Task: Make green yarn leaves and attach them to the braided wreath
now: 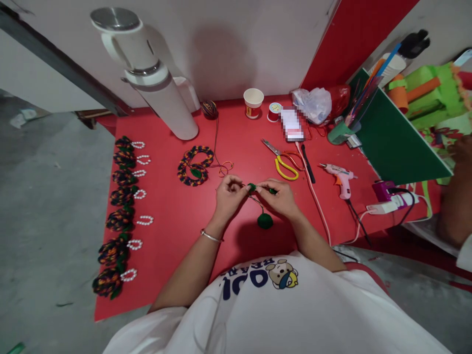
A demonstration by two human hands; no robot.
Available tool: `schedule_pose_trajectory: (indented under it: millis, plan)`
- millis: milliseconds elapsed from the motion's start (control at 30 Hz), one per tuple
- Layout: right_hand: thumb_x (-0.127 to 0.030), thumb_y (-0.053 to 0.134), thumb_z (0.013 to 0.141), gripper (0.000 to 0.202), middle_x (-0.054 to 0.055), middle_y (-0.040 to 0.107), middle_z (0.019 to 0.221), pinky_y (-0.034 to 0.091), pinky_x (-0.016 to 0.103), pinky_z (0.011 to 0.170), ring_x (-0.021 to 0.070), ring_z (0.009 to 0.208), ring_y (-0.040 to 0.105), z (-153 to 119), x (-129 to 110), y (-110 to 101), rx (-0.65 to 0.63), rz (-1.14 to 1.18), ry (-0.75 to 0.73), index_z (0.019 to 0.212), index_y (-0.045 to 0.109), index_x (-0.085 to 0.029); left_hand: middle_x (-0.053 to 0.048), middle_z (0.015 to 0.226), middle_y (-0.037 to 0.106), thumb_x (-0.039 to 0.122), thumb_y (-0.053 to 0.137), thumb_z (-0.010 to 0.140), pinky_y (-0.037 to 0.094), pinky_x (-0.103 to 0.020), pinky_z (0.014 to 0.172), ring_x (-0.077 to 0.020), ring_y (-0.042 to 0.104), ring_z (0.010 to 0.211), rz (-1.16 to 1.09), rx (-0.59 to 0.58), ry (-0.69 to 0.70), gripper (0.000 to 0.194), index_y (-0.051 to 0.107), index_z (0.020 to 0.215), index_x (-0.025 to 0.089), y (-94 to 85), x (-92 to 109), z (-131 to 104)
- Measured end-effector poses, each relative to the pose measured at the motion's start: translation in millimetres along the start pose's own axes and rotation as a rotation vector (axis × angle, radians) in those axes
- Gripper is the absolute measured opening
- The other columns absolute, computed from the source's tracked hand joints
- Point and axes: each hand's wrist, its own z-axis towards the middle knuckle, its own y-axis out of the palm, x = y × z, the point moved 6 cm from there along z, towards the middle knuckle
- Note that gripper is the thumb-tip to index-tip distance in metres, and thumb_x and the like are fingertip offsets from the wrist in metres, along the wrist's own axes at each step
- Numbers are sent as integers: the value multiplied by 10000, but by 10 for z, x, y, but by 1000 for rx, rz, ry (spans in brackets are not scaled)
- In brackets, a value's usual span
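A small green crocheted piece (251, 187) is pinched at the fingertips of my left hand (231, 195), which is closed. My right hand (279, 197) is closed on what looks like a crochet hook (273, 191); its dark green handle shows between the fingers and its tip meets the green piece. A strand runs down from the work to a green yarn ball (264, 221) on the table just below my hands. Ahead and to the left lies a braided multicoloured yarn loop (195, 165) with a green leaf on it.
Several yarn bundles (120, 221) with bead loops line the left table edge (106, 309). Scissors (282, 162), a phone (292, 125) on a cable, a glue gun (341, 178) and a power strip (393, 202) lie rightward. A tall flask (165, 103) and paper cup (252, 104) stand behind. Another person's arm (455, 196) is far right.
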Motion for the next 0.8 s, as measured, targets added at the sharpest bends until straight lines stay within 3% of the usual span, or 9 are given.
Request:
schedule_pose_trajectory:
  millis: [67,200,367,467,533,600,700,800]
  plan:
    - [-347,662,934,208,42,737,796,504,304,699,167,727,656,1,14,-4,29,1,5,844,792,-211,50,631,526,314,886,723,374,-218,579,-90,435,578,113,84,134,298,611,733,200,-34,115,-38]
    - [-345,664,931,198,43,740,806,518,308,718,173,744,663,-3,19,14,40,-7,17,842,790,-221,5,657,578,345,837,799,376,-255,589,-120,449,593,236,-28,254,204,718,723,198,68,188,-111]
    - [-355,685,924,189,40,740,817,525,309,741,174,758,668,-1,20,38,0,67,35,842,784,-216,-40,774,660,349,735,906,468,-291,721,-163,570,723,226,-34,280,183,774,793,210,93,149,-91]
    - [-398,706,916,208,33,732,818,519,313,757,177,773,660,2,66,47,-20,154,74,850,777,-214,-58,863,672,359,765,884,509,-298,778,-181,620,835,212,-15,286,173,773,790,213,79,138,-68]
    - [-427,710,920,230,23,723,824,510,307,766,169,780,646,-1,114,63,-40,243,116,860,768,-212,-88,1031,694,391,811,843,541,-296,780,-182,652,905,147,-27,262,204,758,789,201,83,106,-59]
    - [-451,717,919,254,6,702,816,498,291,755,152,763,623,-10,164,81,-56,346,166,859,750,-207,-96,1080,709,437,825,827,561,-291,699,-155,674,801,14,-105,168,271,726,824,185,132,21,-53]
    - [-486,739,902,293,-10,678,804,487,275,747,134,745,597,-23,209,104,-75,430,223,853,725,-198,-16,794,706,441,852,799,529,-264,551,-108,615,531,-166,-186,17,332,667,889,181,199,-103,-56]
    - [-520,744,893,333,-8,676,799,486,278,753,137,748,597,-28,208,106,-88,411,234,846,722,-191,40,650,670,390,906,732,428,-197,435,-102,596,460,-225,-133,-38,401,649,964,189,170,-143,-46]
